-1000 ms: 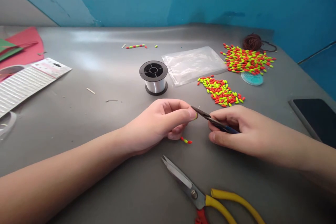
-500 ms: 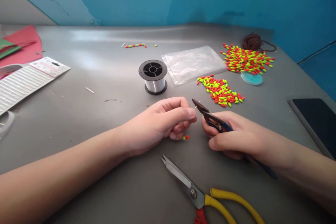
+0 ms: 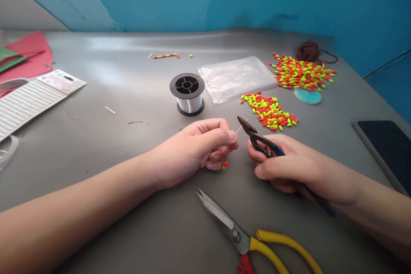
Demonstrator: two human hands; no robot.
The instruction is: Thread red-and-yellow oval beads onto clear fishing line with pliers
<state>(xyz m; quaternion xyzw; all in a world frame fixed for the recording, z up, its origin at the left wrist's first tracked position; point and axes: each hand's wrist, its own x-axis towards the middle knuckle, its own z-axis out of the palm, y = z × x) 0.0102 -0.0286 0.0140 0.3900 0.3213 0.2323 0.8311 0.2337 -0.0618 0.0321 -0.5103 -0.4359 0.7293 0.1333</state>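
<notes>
Both hands are engaged: your left hand (image 3: 207,147) pinches a thin pale strand (image 3: 239,129), red and yellow-green beads (image 3: 225,164) showing beneath; your right hand (image 3: 289,165) grasps pliers (image 3: 248,126), nose crossing the strand.

left hand (image 3: 208,143): pinches thin strand (image 3: 239,129) | right hand (image 3: 285,165): holds pliers (image 3: 253,135) at strand | spool (image 3: 189,103): stands upright

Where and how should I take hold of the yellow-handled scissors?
I'd grip the yellow handles, coming from the near right: the scissors lie with their pointed blades aimed away to the far left, and the handles spread apart, likely giving an easy hold.
</notes>
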